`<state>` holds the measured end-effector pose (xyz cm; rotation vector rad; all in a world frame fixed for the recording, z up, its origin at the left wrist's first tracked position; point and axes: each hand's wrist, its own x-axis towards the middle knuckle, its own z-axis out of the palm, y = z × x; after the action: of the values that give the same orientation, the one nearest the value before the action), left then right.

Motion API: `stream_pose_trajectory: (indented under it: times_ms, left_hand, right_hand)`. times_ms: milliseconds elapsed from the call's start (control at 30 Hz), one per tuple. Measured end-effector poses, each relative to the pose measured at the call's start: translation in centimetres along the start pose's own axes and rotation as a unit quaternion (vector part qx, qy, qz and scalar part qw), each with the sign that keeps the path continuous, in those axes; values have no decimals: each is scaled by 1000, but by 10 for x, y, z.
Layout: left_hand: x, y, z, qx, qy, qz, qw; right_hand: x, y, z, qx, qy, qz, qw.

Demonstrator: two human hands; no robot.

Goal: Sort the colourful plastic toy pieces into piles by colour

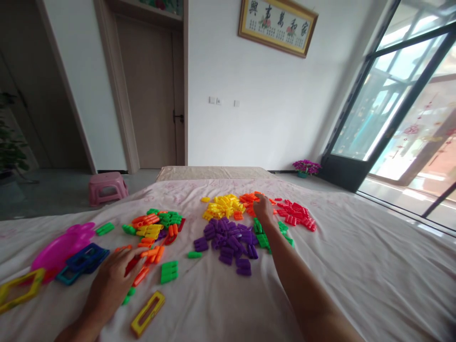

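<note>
Over the mixed pile at the left, my left hand (116, 270) has its thumb and forefinger closed at the end of an orange toy building block (154, 254). More orange, green and yellow blocks lie around its fingertips. My right hand (263, 209) reaches to the far side of the sheet, its bent fingers down at a pile of orange blocks (248, 198); what they grip is hidden. Beside that hand are a yellow pile (223, 207), a red pile (297, 214) and a purple pile (230, 240). Green blocks (262, 238) show partly behind my right forearm.
A magenta plastic tray (60, 247), blue frame-shaped pieces (87, 259) and a yellow frame (41, 280) lie at the left. Another yellow frame (134, 327) is near the front. A pink stool (107, 176) stands beyond the sheet-covered surface (356, 266).
</note>
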<state>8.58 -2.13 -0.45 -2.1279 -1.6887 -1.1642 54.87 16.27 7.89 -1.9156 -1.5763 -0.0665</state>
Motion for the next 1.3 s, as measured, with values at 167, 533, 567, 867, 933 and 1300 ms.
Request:
stream_pose_trajectory:
  times_ms: [167, 533, 567, 867, 933, 1300]
  left_hand:
    - [0, 1, -1, -2, 0, -1, 1000]
    - [-1, -8, 4, 10, -5, 4, 1000]
    - [-2, -9, 4, 12, -7, 3, 1000]
    - [-2, -9, 4, 10, -13, -2, 1000]
    - [-1, -6, 2, 7, -9, 1, 1000]
    - [-1, 15, -8, 4, 60, 78, 995]
  right_hand:
    - [-17, -23, 10, -58, -134, -127, 981]
    - [-23, -30, 10, -126, -187, -144, 964]
    - [-18, -29, 8, -125, -180, -135, 966]
    - [23, -28, -26, -86, -61, -50, 993]
    - [12, -40, -25, -26, -54, -76, 995]
    - [-153, -155, -21, 222, -297, -377, 849]
